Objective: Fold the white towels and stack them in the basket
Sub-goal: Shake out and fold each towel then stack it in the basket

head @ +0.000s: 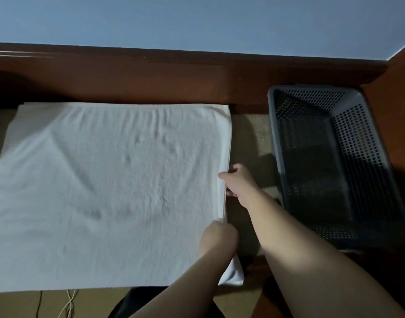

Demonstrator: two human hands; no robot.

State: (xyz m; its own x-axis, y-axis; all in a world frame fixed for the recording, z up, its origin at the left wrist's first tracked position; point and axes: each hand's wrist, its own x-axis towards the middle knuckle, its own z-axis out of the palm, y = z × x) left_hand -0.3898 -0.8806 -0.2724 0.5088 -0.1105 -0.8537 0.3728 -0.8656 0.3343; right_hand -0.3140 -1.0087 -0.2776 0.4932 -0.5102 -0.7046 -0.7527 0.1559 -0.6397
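Observation:
A large white towel (110,191) lies spread flat across the surface, its near edge hanging over the front. Both hands are at its right edge. My right hand (239,182) pinches that edge about midway, thumb on top and fingers underneath. Nearer to me, my left hand (218,236) grips the same edge with curled fingers, by the front right corner, which droops down. To the right stands a grey perforated plastic basket (275,143); its inside is dark and no towel shows in it.
A dark brown wooden ledge (174,76) runs along the back under a pale blue wall. A strip of beige surface (249,134) separates towel and basket. Thin cables (69,304) hang below the front edge.

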